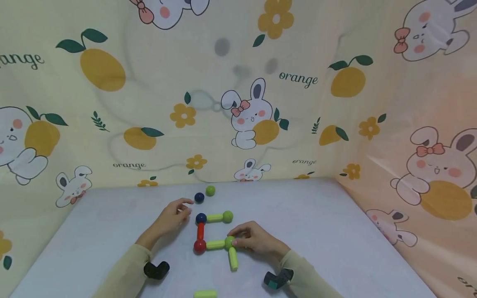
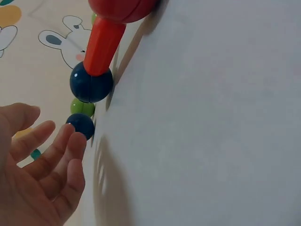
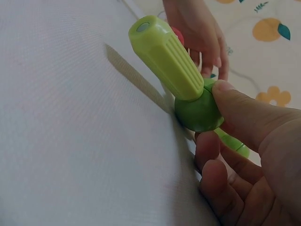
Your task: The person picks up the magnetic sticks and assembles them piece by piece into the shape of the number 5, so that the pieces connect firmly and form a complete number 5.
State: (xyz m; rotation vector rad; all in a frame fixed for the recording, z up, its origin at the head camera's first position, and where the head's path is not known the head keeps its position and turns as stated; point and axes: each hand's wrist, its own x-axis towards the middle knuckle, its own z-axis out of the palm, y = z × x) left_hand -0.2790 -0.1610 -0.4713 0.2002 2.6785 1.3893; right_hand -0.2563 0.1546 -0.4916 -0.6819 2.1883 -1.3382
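Note:
A joined figure of magnetic balls and rods lies on the white table. It has a blue ball (image 1: 201, 218), a red rod (image 1: 200, 231), a red ball (image 1: 199, 246) and light green rods, one (image 3: 167, 59) ending free towards the near side. My right hand (image 1: 258, 242) pinches the green corner ball (image 3: 198, 113) between thumb and fingers. The figure's other green ball (image 1: 227, 216) sits beyond that hand. My left hand (image 1: 171, 217), fingers loosely bent and holding nothing, hovers left of the figure, its fingertips near a loose blue ball (image 1: 199, 198).
Beside the loose blue ball, a loose green ball (image 1: 210, 191) lies near the table's back edge. A single light green rod (image 1: 205, 294) lies at the near edge. A printed cloth (image 1: 238, 62) with rabbits and oranges hangs behind and to the sides of the table (image 1: 316, 215).

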